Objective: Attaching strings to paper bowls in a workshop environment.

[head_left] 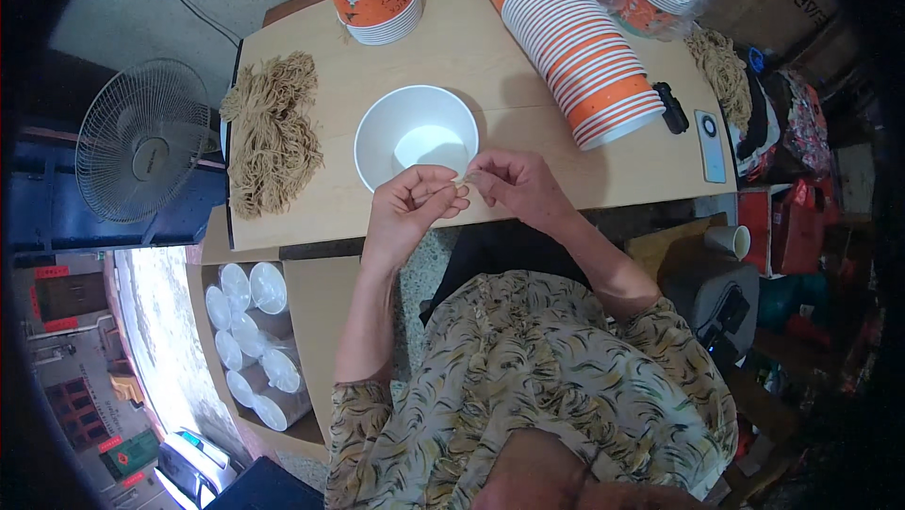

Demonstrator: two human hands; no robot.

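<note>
Beige small piece (461, 185), perhaps of cord, is pinched by the fingertips of both left hand (412, 205) and right hand (521, 188), near the round white paper bowl (381, 139), so light, equal pressure and slow finger movements should serve best.

The left hand (415, 206) and right hand (524, 189) pinch side by side (fingertips (445, 197) perhaps touching), forearms (366, 321) splayed below the grip.

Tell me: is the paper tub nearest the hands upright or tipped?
Upright: the white paper tub stands mouth up, its inside bottom showing.
</note>
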